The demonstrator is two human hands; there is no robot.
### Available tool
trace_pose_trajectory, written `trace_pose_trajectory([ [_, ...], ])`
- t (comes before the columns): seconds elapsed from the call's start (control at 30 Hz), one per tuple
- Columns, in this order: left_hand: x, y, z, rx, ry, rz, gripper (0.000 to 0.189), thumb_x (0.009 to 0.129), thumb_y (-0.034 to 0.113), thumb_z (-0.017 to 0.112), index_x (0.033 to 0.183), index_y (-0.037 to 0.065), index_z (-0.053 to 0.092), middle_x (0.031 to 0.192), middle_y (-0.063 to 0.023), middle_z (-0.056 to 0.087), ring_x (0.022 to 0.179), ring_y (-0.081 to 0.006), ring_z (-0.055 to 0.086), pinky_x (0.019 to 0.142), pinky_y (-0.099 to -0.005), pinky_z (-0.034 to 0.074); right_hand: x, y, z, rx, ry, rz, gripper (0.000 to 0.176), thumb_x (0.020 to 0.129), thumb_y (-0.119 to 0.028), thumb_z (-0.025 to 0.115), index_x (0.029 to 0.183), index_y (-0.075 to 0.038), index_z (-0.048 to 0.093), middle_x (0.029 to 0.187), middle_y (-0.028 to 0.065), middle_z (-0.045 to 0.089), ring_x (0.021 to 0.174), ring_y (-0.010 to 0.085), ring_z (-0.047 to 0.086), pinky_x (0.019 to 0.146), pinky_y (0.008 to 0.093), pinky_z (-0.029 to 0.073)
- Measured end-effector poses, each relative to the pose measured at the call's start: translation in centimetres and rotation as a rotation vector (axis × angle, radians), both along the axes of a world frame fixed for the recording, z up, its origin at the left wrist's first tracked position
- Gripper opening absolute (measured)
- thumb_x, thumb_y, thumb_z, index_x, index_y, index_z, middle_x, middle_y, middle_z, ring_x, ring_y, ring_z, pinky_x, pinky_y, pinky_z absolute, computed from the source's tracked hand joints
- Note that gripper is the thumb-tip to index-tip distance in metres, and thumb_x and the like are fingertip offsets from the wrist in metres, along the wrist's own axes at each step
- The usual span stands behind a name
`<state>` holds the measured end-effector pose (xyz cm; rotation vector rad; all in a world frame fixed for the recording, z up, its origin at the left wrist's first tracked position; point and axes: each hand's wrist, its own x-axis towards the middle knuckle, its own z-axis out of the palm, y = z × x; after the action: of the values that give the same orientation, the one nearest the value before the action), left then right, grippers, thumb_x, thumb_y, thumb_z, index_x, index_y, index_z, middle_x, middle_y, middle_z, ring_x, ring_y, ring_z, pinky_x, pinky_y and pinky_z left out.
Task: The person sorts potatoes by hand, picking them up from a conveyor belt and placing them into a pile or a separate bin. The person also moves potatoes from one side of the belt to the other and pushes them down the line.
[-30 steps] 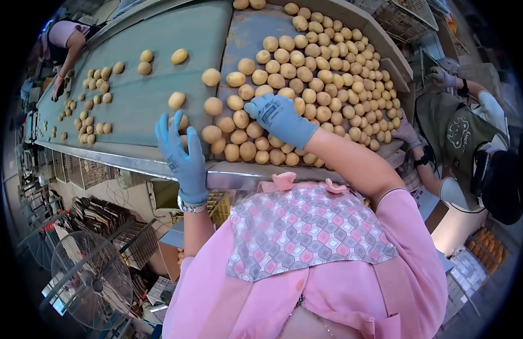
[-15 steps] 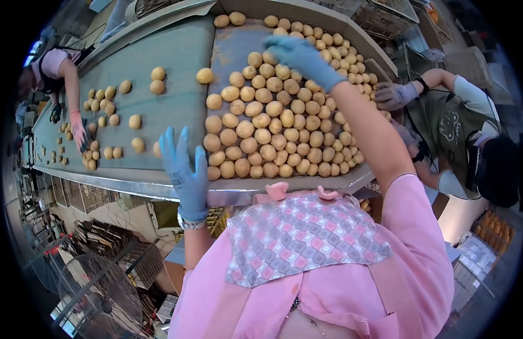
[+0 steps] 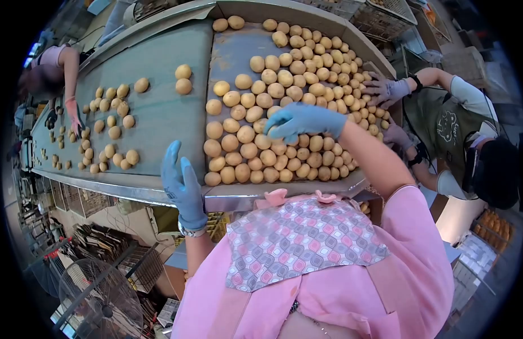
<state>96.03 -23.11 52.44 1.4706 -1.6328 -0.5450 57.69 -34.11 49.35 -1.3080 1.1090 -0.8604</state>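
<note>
Many round, tan-yellow, potato-like fruits (image 3: 249, 150) lie packed on the grey sorting table at the belt's end. My right hand (image 3: 309, 120), in a blue glove, is over the middle of them, its fingers curled round one round tan fruit (image 3: 274, 133) that is partly hidden. At the metal front edge, left of the pile, my left hand (image 3: 183, 183) is raised in a matching blue glove. Its fingers are stretched and apart, with nothing in them. Two tan fruits (image 3: 183, 79) ride the green belt (image 3: 160, 118) farther back.
At the right, a co-worker's grey-gloved hands (image 3: 386, 89) touch the pile's far side. Another person's pink-gloved hand (image 3: 74, 116) reaches over scattered fruits at the belt's left. A metal rim (image 3: 131, 189) runs along the front. Below left stands a fan (image 3: 100, 299).
My right hand has come from the back of the pile toward me, fingers now curled. Fruits on the belt have shifted. My left hand stays near the edge, slightly lower. The co-worker's hand has spread.
</note>
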Motion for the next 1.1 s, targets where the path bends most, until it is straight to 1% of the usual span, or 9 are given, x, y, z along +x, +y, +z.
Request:
trace_pose_trajectory([
  [0.1, -0.2, 0.3, 0.4, 0.033, 0.028, -0.012, 0.036, 0.105, 0.009, 0.055, 0.138, -0.003, 0.065, 0.139, -0.018, 0.067, 0.126, -0.0301, 0.063, 0.109, -0.0421, 0.048, -5.9, -1.0, -0.6, -0.028, -0.217, -0.011, 0.04, 0.113, -0.033, 0.051, 0.136, -0.005, 0.067, 0.137, 0.0085, 0.069, 0.123, 0.0172, 0.065, 0.108, 0.0319, 0.052],
  [0.17, 0.0, 0.6, 0.8, 0.036, 0.032, -0.025, 0.037, 0.105, 0.009, 0.056, 0.138, -0.003, 0.065, 0.138, -0.0176, 0.068, 0.125, -0.0294, 0.064, 0.108, -0.0414, 0.049, -5.7, -1.1, 3.8, -0.064, -0.76, -0.459, 0.042, 0.114, -0.029, 0.048, 0.149, -0.007, 0.055, 0.142, 0.007, 0.065, 0.129, 0.0152, 0.062, 0.114, 0.0344, 0.051],
  [0.37, 0.0, 0.3, 0.7, 0.022, 0.038, -0.023, 0.037, 0.108, 0.01, 0.052, 0.141, -0.003, 0.063, 0.14, -0.0157, 0.066, 0.127, -0.0241, 0.062, 0.11, -0.0379, 0.048, 5.1, 5.0, -2.6, -0.379, 0.906, 0.324, 0.018, 0.1, -0.02, 0.068, 0.117, -0.017, 0.071, 0.114, 0.0023, 0.07, 0.102, 0.0207, 0.071, 0.085, 0.036, 0.058],
  [0.5, -0.5, 0.6, 0.8, 0.12, 0.315, -0.018, 0.035, 0.108, 0.009, 0.052, 0.139, -0.005, 0.063, 0.136, -0.0164, 0.068, 0.124, -0.0254, 0.064, 0.108, -0.0376, 0.051, 10.1, 9.2, -3.7, -0.747, 1.375, 0.019, 0.018, 0.091, -0.017, 0.065, 0.109, -0.015, 0.062, 0.098, 0.0059, 0.065, 0.096, 0.0214, 0.067, 0.073, 0.0382, 0.057],
  [0.67, -3.7, 1.4, 2.3, 0.582, 1.082, -0.284, 0.05, 0.116, 0.03, 0.044, 0.156, 0.001, 0.046, 0.148, -0.0168, 0.056, 0.137, -0.029, 0.056, 0.116, -0.0432, 0.047, 8.8, 9.6, -2.3, -0.565, 0.705, -0.16, 0.059, 0.085, -0.033, 0.08, 0.136, -0.01, 0.062, 0.118, 0.0148, 0.07, 0.11, 0.0323, 0.068, 0.088, 0.0458, 0.057],
  [0.77, -3.9, 0.9, 0.2, 0.924, 1.687, -0.473, 0.058, 0.116, 0.038, 0.043, 0.166, 0.009, 0.032, 0.163, -0.0152, 0.038, 0.15, -0.0343, 0.043, 0.121, -0.0515, 0.043, 10.4, 9.0, 5.9, -0.108, 0.384, 0.167, 0.052, 0.091, -0.03, 0.076, 0.137, -0.008, 0.064, 0.125, 0.0151, 0.07, 0.112, 0.03, 0.069, 0.089, 0.041, 0.058],
  [0.8, -4.1, 0.9, 0.3, 1.008, 1.784, -0.358, 0.059, 0.113, 0.034, 0.049, 0.163, 0.007, 0.035, 0.159, -0.0124, 0.044, 0.147, -0.0341, 0.047, 0.122, -0.0481, 0.044, 11.1, 8.6, 4.2, -0.324, 0.362, 0.067, 0.037, 0.094, -0.023, 0.07, 0.13, -0.012, 0.067, 0.116, 0.0111, 0.071, 0.103, 0.0263, 0.07, 0.08, 0.0386, 0.058],
  [0.93, -3.9, 1.2, -1.0, 0.914, 1.711, -0.18, 0.049, 0.107, 0.015, 0.06, 0.153, 0.002, 0.049, 0.155, -0.0174, 0.051, 0.146, -0.0305, 0.051, 0.111, -0.041, 0.056, 12.9, 5.1, -2.8, -0.84, 1.333, 0.051, 0.012, 0.091, -0.017, 0.062, 0.102, -0.021, 0.064, 0.096, 0.0027, 0.063, 0.089, 0.0199, 0.064, 0.07, 0.0368, 0.051],
  [1.1, -2.5, 2.1, 0.1, 0.627, 1.171, -0.427, 0.054, 0.101, 0.005, 0.059, 0.154, 0.0, 0.047, 0.156, -0.0181, 0.05, 0.147, -0.03, 0.049, 0.111, -0.0393, 0.054, 13.7, 5.9, -1.3, -0.877, 1.188, 0.094, 0.012, 0.093, -0.016, 0.061, 0.104, -0.017, 0.065, 0.102, 0.003, 0.062, 0.096, 0.0219, 0.063, 0.08, 0.0397, 0.048],
])
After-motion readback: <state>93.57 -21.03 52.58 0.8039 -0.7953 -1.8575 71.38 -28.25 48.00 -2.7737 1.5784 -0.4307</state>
